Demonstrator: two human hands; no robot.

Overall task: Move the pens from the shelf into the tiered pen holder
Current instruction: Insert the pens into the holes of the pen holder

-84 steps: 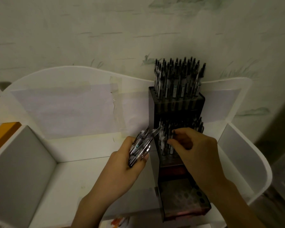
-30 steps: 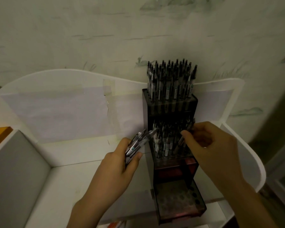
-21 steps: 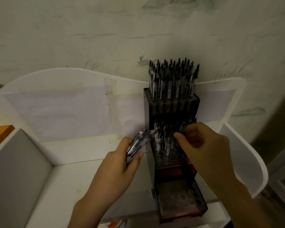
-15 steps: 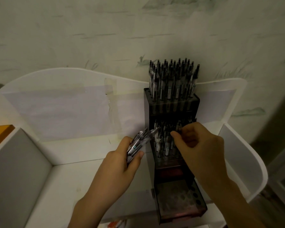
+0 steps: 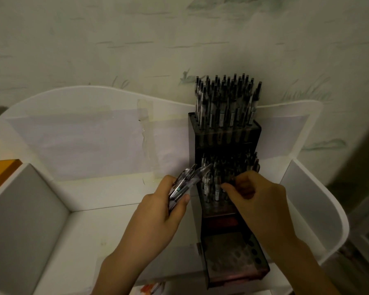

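Since my right hand (image 5: 254,194) has shifted leftward along the middle tier of the tiered pen holder (image 5: 226,167), fingers curled, contents unclear, another slot fills; my left hand (image 5: 162,207) still grips the remaining pens (image 5: 184,184).

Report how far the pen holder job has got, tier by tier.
Done: the top tier of the pen holder looks packed with upright pens. In hand: the right hand is at the partly filled middle tier, though a pinched pen cannot be made out; the left hand grips a bundle of pens. Left: that bundle, and the bottom tier, whose holes look empty.
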